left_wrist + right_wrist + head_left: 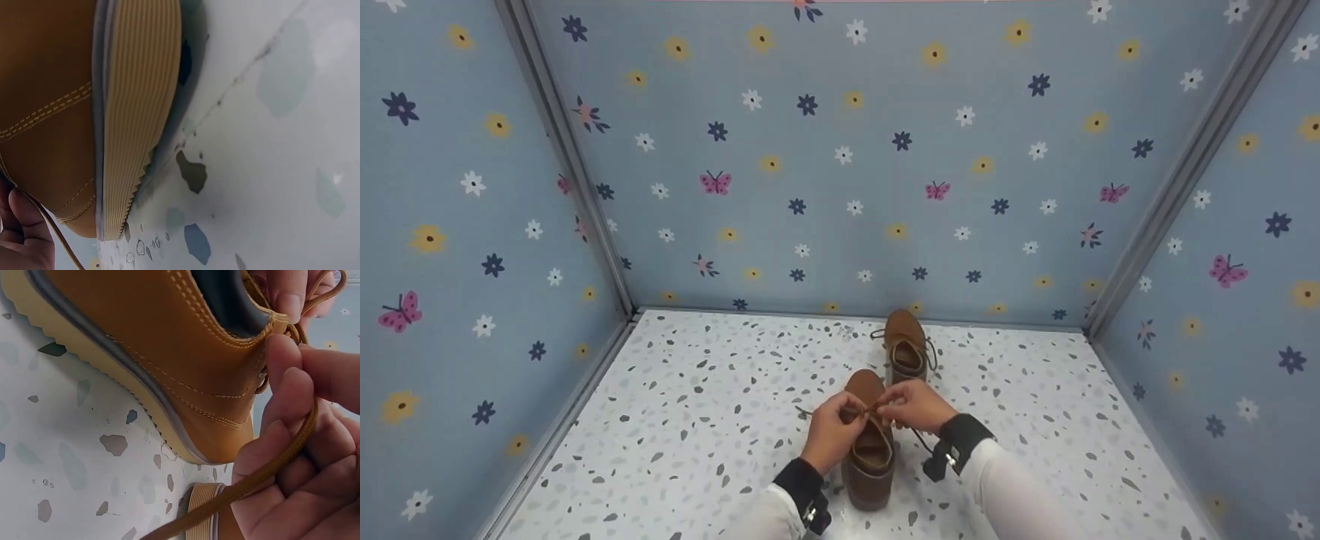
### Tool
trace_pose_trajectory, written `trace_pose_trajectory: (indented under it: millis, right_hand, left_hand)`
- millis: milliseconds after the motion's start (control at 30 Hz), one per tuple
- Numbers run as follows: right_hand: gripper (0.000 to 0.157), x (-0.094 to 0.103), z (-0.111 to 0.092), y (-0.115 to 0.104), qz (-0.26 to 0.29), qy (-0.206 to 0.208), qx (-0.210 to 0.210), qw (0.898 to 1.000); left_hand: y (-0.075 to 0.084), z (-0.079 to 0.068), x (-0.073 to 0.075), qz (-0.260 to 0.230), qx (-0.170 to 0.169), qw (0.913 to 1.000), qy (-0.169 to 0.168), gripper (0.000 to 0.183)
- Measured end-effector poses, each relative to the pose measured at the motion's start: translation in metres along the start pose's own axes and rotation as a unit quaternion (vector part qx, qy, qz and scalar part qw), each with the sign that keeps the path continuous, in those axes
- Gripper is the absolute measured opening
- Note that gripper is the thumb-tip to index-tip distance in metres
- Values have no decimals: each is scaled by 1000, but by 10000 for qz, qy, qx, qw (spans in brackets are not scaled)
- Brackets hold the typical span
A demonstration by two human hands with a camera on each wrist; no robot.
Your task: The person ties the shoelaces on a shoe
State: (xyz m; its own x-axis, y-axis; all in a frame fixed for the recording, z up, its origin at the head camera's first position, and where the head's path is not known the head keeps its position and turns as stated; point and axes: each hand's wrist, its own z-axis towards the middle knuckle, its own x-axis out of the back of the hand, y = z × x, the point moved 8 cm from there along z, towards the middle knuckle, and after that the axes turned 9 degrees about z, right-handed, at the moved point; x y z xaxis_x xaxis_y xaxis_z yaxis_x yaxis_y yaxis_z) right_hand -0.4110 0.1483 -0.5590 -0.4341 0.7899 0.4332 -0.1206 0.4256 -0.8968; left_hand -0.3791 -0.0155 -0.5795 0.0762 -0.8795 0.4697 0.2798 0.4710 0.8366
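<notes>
A brown lace-up shoe stands on the speckled floor, toe pointing away from me. Over its eyelets my left hand pinches the brown shoelace between thumb and fingers. A small loop of lace stands out beside those fingers in the right wrist view. From the other side my right hand also pinches the lace close to the knot area, its fingers curled. One lace end trails down across the right palm. Fingertips hide part of the crossing, so how the lace is tied there cannot be told.
A matching brown shoe stands farther forward and slightly right, near the back wall, its laces hanging loose at both sides. Blue flowered panels with grey metal corner strips enclose the speckled white floor.
</notes>
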Motion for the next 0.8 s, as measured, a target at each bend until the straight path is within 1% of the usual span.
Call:
trace_pose_trajectory:
  millis: [133, 300, 433, 600, 700, 800]
  right_hand:
    - [10, 0, 0, 0, -80, 250, 99, 9996]
    - [11, -2, -2, -3, -220, 569, 312, 9977]
    - [13, -3, -4, -4, -295, 748, 396, 9960]
    - [12, -5, -4, -2, -358, 848, 458, 9947]
    - [12, -5, -5, -1, -384, 876, 501, 9942]
    - [13, -6, -6, 0, -363, 892, 549, 9938]
  left_hand:
    - [2, -2, 1, 201, -195, 9996, 53, 13]
    - [7, -5, 4, 275, -390, 9988, 135, 15]
    - [7, -6, 6, 102, -373, 9993, 0, 15]
    - [5, -7, 9, 83, -366, 9991, -215, 18]
    - [2, -6, 13, 27, -258, 9992, -290, 18]
    - [-2, -3, 19, -64, -132, 9995, -284, 16]
